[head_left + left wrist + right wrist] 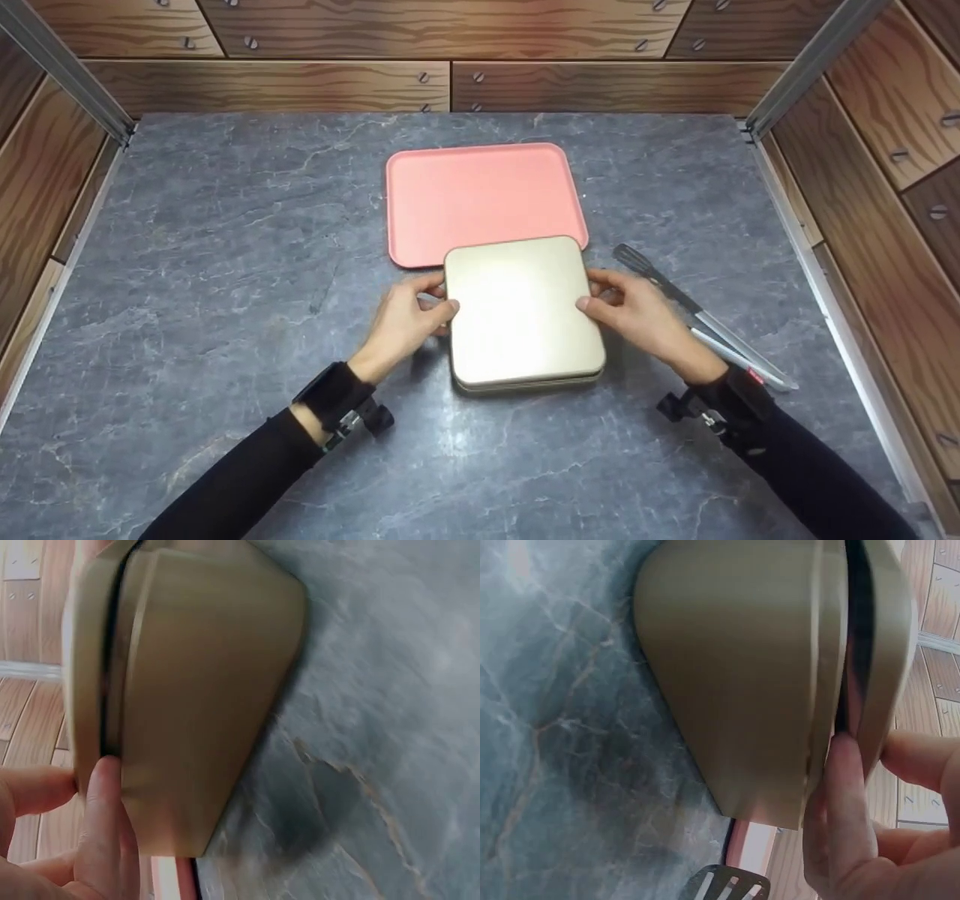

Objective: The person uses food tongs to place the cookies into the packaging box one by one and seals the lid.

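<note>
A gold rectangular tin stands on the grey marbled table, its lid (525,315) slightly raised. In both wrist views a dark gap runs between the lid and the tin's body (195,675). My left hand (401,319) pinches the lid's left edge, thumb on top and a fingertip in the gap. On the opposite side my right hand (641,311) pinches the lid's right edge in the same way. What the tin holds is hidden under the lid.
A pink tray (480,195) lies just behind the tin, its near right corner hidden by the tin. Tongs with a dark slotted head (637,260) lie to the right, partly behind my right hand and wrist. Wood-patterned walls (262,86) enclose the table.
</note>
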Tool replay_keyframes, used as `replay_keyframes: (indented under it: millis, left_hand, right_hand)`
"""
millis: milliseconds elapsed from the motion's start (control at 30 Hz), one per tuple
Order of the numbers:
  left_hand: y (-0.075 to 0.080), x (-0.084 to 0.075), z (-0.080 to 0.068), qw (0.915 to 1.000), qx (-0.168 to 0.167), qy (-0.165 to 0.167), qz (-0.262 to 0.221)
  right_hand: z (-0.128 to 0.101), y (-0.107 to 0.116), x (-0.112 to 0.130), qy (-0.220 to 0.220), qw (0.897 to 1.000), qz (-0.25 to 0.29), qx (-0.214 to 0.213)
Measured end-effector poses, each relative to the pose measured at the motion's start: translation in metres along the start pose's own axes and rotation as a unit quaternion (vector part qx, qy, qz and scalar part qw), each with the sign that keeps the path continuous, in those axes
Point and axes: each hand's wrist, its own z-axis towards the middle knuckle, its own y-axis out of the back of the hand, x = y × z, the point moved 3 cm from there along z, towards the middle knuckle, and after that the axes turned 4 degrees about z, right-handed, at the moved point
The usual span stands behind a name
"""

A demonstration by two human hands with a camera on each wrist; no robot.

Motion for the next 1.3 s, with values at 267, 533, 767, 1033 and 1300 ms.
replay_keyframes:
  millis: [267, 533, 767, 1033, 1300]
  left_hand:
    - [-0.001, -0.001, -0.002, 0.9997, 0.018, 0.002, 0.018]
    - [-0.001, -0.001, -0.003, 0.9979, 0.018, 0.011, 0.061]
    - [-0.002, 0.002, -0.002, 0.9984, 0.029, 0.007, 0.048]
    - [-0.001, 0.003, -0.004, 0.9979, 0.019, 0.005, 0.062]
    - [-0.028, -0.003, -0.006, 0.9408, 0.005, -0.165, 0.296]
  right_hand:
    - [-0.001, 0.001, 0.000, 0.006, 1.000, -0.011, -0.003]
    - [-0.002, 0.000, -0.007, 0.007, 1.000, -0.017, 0.004]
    - [-0.001, 0.000, -0.010, 0.018, 1.000, -0.019, 0.003]
    - [-0.002, -0.003, -0.015, 0.032, 0.999, -0.038, 0.002]
    - [-0.006, -0.026, -0.002, 0.146, 0.956, -0.252, -0.046]
